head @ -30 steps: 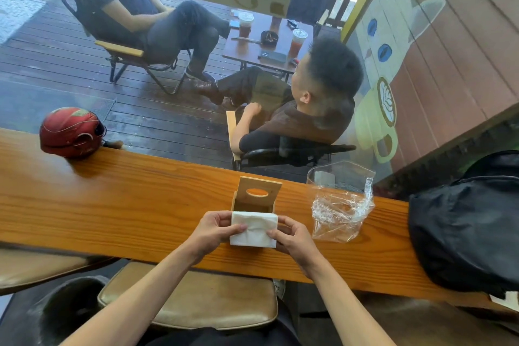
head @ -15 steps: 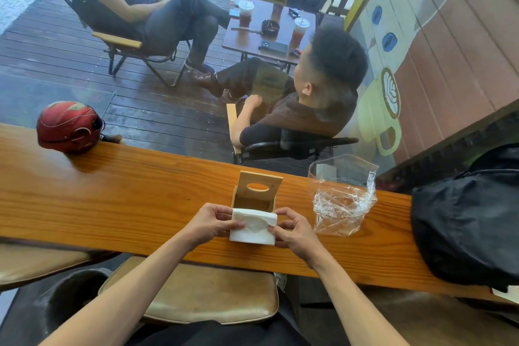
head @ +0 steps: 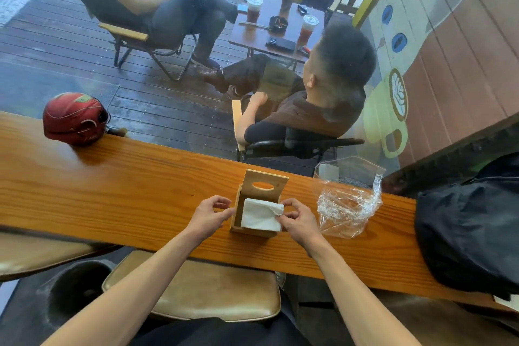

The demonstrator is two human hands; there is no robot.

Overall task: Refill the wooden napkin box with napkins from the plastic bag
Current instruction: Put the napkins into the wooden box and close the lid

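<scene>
Inside wooden napkin box (head: pixel 262 183), napkins (head: pixel 259 215) pinched by right hand (head: pixel 299 221); left hand (head: pixel 209 216) loose.

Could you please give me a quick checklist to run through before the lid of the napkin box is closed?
1. Napkins inside the box: ok, the white stack lies in it.
2. Top napkin flat: not ok, its right corner is folded up at the right hand.
3. Right hand's grip off the napkins: not ok, its fingertips pinch that corner.
4. Left hand out of the lid's way: ok, it is beside the box's left wall, holding nothing.
5. Lid free to swing down: ok, it stands open with nothing on it.
6. Bag emptied: cannot tell, the crumpled plastic hides its inside.
</scene>
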